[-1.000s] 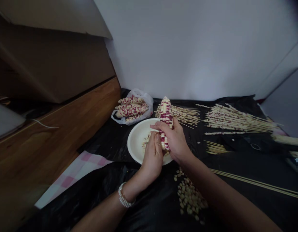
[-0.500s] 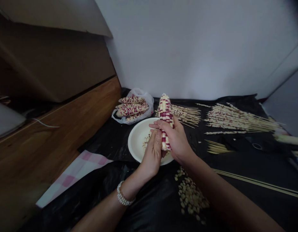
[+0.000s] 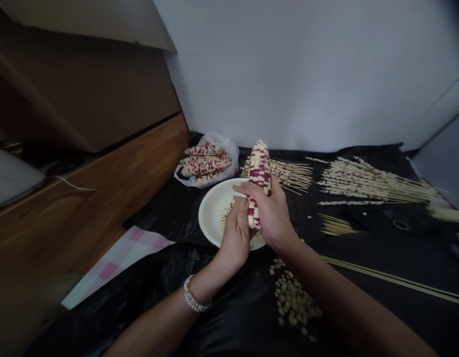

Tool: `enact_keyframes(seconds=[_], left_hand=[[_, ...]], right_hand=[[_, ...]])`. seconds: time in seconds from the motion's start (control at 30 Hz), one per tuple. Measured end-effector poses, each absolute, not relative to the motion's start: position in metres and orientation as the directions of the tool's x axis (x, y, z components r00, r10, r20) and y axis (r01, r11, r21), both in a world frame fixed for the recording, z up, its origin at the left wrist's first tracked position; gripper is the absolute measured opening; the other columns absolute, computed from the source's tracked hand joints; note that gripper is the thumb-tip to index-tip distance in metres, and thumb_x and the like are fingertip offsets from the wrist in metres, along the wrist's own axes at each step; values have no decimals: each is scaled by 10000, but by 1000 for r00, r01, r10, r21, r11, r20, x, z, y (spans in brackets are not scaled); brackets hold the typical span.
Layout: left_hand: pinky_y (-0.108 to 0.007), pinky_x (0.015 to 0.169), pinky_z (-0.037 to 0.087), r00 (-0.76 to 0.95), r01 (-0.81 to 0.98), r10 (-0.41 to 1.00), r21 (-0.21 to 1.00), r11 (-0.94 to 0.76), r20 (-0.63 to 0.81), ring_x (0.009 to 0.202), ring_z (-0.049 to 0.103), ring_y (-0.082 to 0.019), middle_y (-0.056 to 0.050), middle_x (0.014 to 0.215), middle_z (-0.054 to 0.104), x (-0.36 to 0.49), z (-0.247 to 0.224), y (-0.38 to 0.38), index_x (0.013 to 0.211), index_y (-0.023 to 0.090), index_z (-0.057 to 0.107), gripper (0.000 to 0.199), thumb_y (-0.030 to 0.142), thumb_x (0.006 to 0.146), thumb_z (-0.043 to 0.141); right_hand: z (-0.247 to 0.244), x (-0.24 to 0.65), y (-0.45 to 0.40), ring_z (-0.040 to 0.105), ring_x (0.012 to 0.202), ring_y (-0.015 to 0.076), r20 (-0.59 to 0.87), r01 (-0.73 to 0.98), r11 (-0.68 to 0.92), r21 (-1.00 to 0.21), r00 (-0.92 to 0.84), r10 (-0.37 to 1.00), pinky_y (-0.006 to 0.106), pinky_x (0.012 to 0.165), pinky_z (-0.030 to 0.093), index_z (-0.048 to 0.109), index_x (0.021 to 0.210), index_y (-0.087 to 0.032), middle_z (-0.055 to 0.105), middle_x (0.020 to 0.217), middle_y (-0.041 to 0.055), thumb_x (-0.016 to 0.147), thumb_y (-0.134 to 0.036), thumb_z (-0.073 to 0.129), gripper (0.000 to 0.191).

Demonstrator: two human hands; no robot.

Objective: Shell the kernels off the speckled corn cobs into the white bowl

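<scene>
An ear of corn (image 3: 258, 171), purple and cream, stands nearly upright above a white bowl (image 3: 208, 225). My right hand (image 3: 274, 213) is wrapped around it from the right, thumb across its front. Against its lower left side presses my left hand (image 3: 237, 230), which wears a beaded bracelet (image 3: 194, 296) at the wrist; its fingers are partly hidden behind the ear. Loose kernels (image 3: 226, 213) lie in the bowl beneath my hands.
A plastic bag (image 3: 232, 151) holds several ears of corn. Skewers threaded with kernels (image 3: 358, 181) lie at right, near bare sticks (image 3: 335, 225). Loose kernels (image 3: 294, 300) are heaped on black plastic sheeting (image 3: 229, 317). Wooden furniture (image 3: 140, 163) borders the left, a pale wall (image 3: 289, 74) the back.
The view has shifted slightly. Both hands keep hold of the ear, which is a little more upright; my fingers have moved only slightly.
</scene>
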State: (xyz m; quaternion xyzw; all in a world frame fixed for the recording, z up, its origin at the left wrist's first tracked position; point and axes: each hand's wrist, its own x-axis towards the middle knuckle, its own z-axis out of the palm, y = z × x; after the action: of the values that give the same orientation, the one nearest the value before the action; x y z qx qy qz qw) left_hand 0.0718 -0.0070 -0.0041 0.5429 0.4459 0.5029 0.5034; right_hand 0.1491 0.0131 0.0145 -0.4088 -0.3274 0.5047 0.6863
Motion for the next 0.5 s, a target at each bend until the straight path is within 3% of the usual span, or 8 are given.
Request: enact_keyframes(seconds=[0.13,0.2,0.3,0.4,0.5], left_hand=[[-356,835,556,66,-27,988,990,-136,138,1018,667,-248,-124,1089,707,68,-7,-3,1163,162,628,518,626,999,468],[-293,666,515,99,-25,987,992,-121,123,789,630,-183,-69,914,682,66,-5,-2,1094,184,621,504,659,974,503],[-218,427,238,212,-122,976,989,81,-54,447,346,-90,30,583,507,65,0,-3,965,206,570,607,781,955,376],[-208,429,105,293,-189,946,961,202,-141,401,219,-65,51,505,440,65,2,-5,927,214,525,715,872,908,245],[-203,425,147,307,-174,950,978,115,-57,420,291,-64,45,551,500,65,-2,-3,922,216,513,628,841,876,471]], right_hand=[[22,153,14,771,1012,275,105,-480,189,-857,197,975,423,913,593,633,1038,-247,790,949,38,768,-406,777,345],[25,157,16,768,1027,279,84,-523,150,-839,147,986,414,914,591,648,998,-233,791,973,56,757,-403,779,323],[25,162,22,771,981,289,-33,-615,34,-788,97,995,403,821,616,641,930,-225,787,978,71,730,-395,769,292],[20,165,27,771,925,285,-112,-646,-37,-762,76,991,376,711,624,637,947,-222,787,950,76,734,-406,774,313],[17,167,29,770,887,250,-102,-642,-12,-767,104,989,327,690,620,641,966,-213,791,916,68,749,-371,787,306]])
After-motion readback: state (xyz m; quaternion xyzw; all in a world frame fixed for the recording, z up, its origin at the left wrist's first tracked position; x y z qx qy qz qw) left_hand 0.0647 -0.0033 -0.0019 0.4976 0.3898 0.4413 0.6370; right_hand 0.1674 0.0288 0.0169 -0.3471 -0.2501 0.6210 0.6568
